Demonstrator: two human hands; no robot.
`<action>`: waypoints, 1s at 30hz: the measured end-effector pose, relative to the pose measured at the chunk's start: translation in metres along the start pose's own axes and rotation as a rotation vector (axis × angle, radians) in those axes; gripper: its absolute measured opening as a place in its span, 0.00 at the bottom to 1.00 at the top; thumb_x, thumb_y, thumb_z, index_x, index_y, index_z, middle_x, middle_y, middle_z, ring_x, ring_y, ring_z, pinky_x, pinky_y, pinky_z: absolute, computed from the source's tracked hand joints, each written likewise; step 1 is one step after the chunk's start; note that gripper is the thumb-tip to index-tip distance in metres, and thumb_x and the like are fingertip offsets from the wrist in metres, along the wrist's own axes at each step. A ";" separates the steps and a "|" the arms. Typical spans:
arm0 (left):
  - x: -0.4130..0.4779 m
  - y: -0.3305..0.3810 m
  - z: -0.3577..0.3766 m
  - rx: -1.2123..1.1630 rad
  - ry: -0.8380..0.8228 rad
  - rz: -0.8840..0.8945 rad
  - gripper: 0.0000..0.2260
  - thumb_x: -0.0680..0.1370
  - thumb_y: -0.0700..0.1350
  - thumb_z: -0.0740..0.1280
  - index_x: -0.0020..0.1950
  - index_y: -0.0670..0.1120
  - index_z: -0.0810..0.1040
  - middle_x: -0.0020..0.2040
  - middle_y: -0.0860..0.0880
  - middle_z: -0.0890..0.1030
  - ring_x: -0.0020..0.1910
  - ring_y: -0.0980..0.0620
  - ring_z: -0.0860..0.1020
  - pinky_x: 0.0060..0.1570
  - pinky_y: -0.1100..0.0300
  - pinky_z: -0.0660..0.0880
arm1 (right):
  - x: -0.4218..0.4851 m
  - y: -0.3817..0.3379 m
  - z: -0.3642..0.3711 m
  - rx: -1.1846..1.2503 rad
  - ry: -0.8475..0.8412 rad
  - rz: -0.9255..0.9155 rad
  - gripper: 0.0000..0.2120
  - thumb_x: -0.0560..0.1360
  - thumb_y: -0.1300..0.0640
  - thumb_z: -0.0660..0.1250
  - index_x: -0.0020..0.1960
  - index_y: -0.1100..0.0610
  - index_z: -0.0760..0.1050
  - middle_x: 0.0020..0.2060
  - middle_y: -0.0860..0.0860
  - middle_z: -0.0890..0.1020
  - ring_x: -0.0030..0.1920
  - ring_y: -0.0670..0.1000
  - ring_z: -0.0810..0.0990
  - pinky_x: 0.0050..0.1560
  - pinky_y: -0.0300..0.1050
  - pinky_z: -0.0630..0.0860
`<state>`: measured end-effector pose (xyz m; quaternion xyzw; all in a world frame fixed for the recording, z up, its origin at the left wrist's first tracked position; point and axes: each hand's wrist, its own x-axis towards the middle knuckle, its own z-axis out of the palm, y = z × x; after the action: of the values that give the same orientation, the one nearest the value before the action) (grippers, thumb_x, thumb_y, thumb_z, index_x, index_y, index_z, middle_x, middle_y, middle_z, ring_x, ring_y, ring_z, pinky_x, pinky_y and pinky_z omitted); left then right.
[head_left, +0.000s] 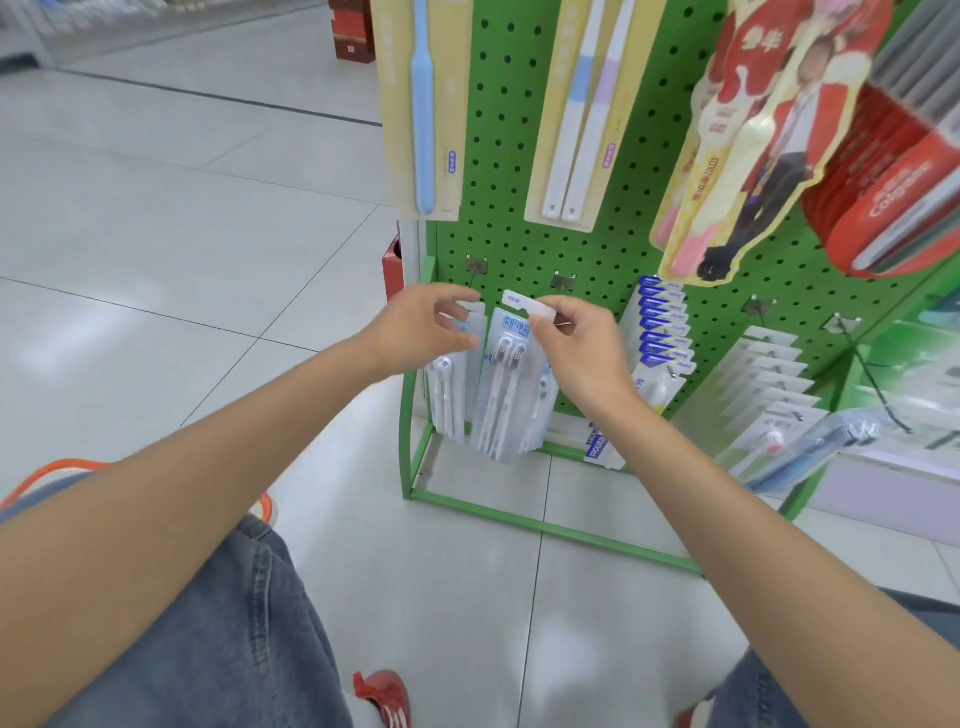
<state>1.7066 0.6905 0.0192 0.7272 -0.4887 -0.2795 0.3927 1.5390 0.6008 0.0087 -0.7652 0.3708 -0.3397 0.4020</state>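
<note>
A clear blister pack of two white toothbrushes (506, 384) hangs low on a green pegboard rack (519, 156). My right hand (576, 343) pinches the pack's white hang tab at its top edge, close to a metal hook (563, 283). My left hand (426, 327) reaches to the packs just left of it, its fingers curled on the top of a neighbouring toothbrush pack (449, 395). That pack's tab is hidden by my fingers.
Above hang tall toothbrush cards (421, 114), a figure-printed pack (748, 156) and red toothpaste boxes (893, 197). To the right are rows of blue-topped packs (665, 327) and white packs (774, 379). An orange basket rim (52, 473) sits at my left knee on the tiled floor.
</note>
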 end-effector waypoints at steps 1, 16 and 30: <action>0.004 -0.004 -0.009 0.027 0.020 -0.013 0.22 0.76 0.42 0.73 0.68 0.49 0.75 0.57 0.48 0.79 0.52 0.52 0.80 0.46 0.63 0.75 | 0.003 0.000 0.001 -0.032 -0.013 0.003 0.10 0.79 0.59 0.62 0.47 0.53 0.82 0.36 0.52 0.80 0.34 0.45 0.71 0.35 0.40 0.68; 0.034 -0.050 -0.026 0.349 0.005 -0.031 0.17 0.77 0.46 0.72 0.65 0.47 0.78 0.56 0.48 0.78 0.50 0.51 0.76 0.50 0.61 0.70 | 0.054 0.007 0.040 -0.395 -0.195 -0.065 0.12 0.76 0.63 0.59 0.39 0.67 0.76 0.29 0.63 0.75 0.27 0.49 0.63 0.30 0.41 0.63; 0.037 -0.055 -0.015 0.374 -0.027 -0.046 0.25 0.77 0.44 0.71 0.73 0.47 0.68 0.68 0.43 0.72 0.59 0.44 0.77 0.48 0.56 0.74 | 0.064 0.017 0.064 -0.596 -0.322 -0.044 0.11 0.76 0.63 0.62 0.42 0.59 0.82 0.37 0.54 0.84 0.39 0.55 0.81 0.43 0.51 0.81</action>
<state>1.7590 0.6723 -0.0205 0.7947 -0.5206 -0.2024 0.2376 1.6175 0.5634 -0.0205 -0.9006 0.3690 -0.0999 0.2068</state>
